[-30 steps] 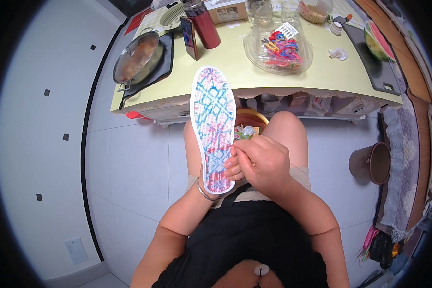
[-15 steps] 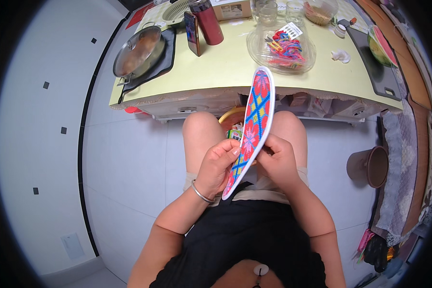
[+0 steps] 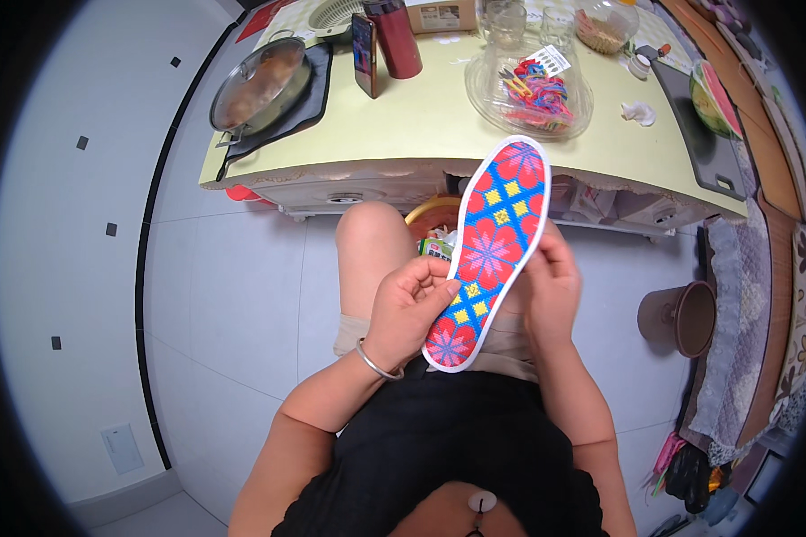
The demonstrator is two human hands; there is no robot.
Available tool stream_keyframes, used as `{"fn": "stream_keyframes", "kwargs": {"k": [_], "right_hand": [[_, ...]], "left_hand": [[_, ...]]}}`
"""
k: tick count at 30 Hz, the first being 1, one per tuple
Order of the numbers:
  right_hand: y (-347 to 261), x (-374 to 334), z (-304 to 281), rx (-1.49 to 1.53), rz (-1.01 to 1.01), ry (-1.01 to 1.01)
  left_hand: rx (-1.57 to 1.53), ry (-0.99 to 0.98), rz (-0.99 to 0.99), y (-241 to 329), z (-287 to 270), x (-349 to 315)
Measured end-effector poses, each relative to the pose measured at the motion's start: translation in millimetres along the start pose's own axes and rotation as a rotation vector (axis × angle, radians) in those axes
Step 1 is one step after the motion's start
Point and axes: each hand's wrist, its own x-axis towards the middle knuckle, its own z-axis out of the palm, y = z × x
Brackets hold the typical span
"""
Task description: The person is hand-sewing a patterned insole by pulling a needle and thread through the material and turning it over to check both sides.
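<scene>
An embroidered insole [image 3: 490, 253] is held up over my lap, its patterned face toward me. Red flowers with pink centres, blue bands and yellow squares cover it inside a white edge. My left hand [image 3: 412, 304] pinches its left edge near the heel, thumb on the front. Behind the right edge is my right hand [image 3: 553, 282], fingers curled together. The insole partly covers those fingertips, so whatever they grip is hidden. Beyond, a clear plastic tray [image 3: 575, 121] on the table contains coloured thread [image 3: 539, 97] and yellow-handled snips [image 3: 516, 82].
The table [image 3: 394, 125] carries a lidded pan [image 3: 258, 85], an upright phone [image 3: 364, 55], a dark red flask [image 3: 396, 40] and cut watermelon [image 3: 715, 98] on a dark board [image 3: 690, 121]. A yellow basin [image 3: 428, 213] is beneath the table edge. A brown bin [image 3: 676, 318] stands at right.
The insole has turned from nearly edge-on to show its full patterned face. My right hand has shifted right and up behind it; my left hand keeps its pinch.
</scene>
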Motion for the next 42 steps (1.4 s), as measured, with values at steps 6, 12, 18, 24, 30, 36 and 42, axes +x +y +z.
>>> {"fn": "stream_keyframes", "kwargs": {"k": [6,12,18,24,30,36,42], "right_hand": [[-27.4,-7.2,10.0,-0.77,-0.816,-0.217],[-23.6,-6.3,25.9,-0.741,-0.995,-0.386],[-96.2,-13.9,9.4,0.357,-0.169,-0.209],[-189.8,46.9,-291.9,0.726,-0.423,-0.006],[-221.2,32.6,-524.4,0.552,-0.783,0.806],[-167.8,51.9,-368.2,0.194,-0.73,0.481],[-70.8,1.0,-24.9,-0.445,-0.398,-0.004]], "left_hand": [[0.111,0.055,0.044,-3.1,1.7,0.8],[0.365,0.074,0.193,-12.3,4.6,3.8],[1.053,0.287,0.502,0.9,-34.8,9.2],[1.582,0.631,0.737,55.8,-142.3,-3.0],[1.443,0.942,0.51,71.4,-212.4,-25.0],[0.503,0.623,0.397,39.3,-149.5,-3.5],[0.155,0.175,0.181,15.1,-37.7,0.7]]}}
